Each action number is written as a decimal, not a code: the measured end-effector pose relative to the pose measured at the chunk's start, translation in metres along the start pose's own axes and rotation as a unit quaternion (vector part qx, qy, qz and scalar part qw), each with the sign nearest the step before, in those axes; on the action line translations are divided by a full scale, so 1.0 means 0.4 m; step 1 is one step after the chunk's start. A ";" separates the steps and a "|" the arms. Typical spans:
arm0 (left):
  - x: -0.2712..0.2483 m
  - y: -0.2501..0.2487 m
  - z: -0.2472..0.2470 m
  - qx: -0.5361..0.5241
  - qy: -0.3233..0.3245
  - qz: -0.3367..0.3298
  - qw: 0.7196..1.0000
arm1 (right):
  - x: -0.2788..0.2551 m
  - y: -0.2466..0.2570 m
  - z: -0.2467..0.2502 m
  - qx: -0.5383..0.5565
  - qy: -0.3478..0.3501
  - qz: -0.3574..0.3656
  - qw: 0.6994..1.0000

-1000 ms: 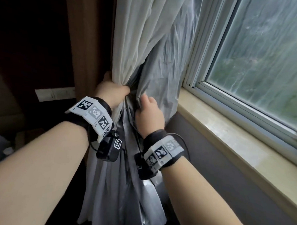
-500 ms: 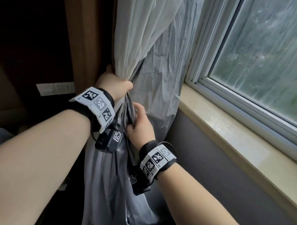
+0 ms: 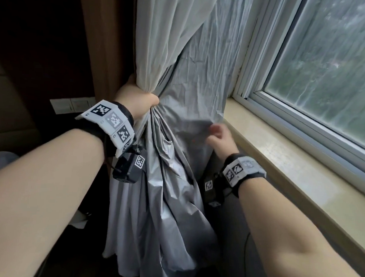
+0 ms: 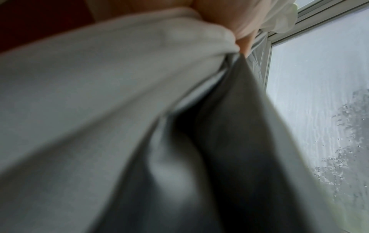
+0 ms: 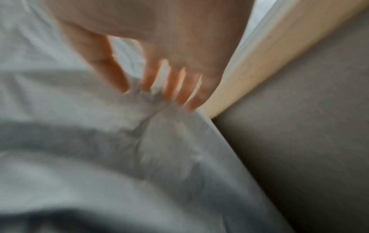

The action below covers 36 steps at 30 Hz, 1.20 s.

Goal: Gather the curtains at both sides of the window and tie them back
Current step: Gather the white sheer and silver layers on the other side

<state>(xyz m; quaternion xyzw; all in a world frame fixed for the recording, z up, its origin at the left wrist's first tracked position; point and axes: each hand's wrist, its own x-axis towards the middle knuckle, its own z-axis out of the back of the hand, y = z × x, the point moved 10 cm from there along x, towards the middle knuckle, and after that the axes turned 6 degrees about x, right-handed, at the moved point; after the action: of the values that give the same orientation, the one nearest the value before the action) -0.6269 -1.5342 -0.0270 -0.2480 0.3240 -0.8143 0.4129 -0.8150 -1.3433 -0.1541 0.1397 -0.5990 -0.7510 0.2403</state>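
The left hand [image 3: 137, 98] is raised at the left side of the window, fist closed around the gathered curtain [image 3: 180, 61], thumb and fingers wrapped tight so the cloth fans out above and below the grip; the left wrist view shows the pale fabric [image 4: 119, 94] bunching right under the fingers [image 4: 242, 42] with a darker grey fold hanging beside it. That forearm comes in from the lower left, wrist bent slightly upward. The right hand [image 3: 220, 137] sits lower and further right, near the curtain's free edge where it meets the window sill [image 3: 280, 160]. In the right wrist view its fingers [image 5: 179, 88] are extended and a little apart, tips on the crumpled fabric [image 5: 159, 126], with the thumb set off to the left; the picture is motion-blurred, so I cannot tell whether any cloth is pinched between thumb and fingers. The curtain hangs against the wooden frame [image 3: 102, 42] on the left, its lower part draping loosely between the two forearms. To the right the sill runs along the glass pane [image 3: 324, 70], and the grey wall [image 5: 299, 126] drops below the sill just beside the right fingertips. A pale switch plate [image 3: 71, 105] sits on the dark wall just left of the left wrist.
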 end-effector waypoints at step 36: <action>-0.023 -0.032 -0.028 -0.003 0.015 -0.039 0.999 | -0.179 0.255 -0.265 -0.256 0.096 0.165 0.948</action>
<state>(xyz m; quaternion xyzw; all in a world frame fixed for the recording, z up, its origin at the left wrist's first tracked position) -0.6359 -1.5171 -0.0261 -0.2495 0.3230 -0.8321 0.3756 -0.6820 -1.4109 -0.0870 0.0444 -0.3754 -0.8120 0.4447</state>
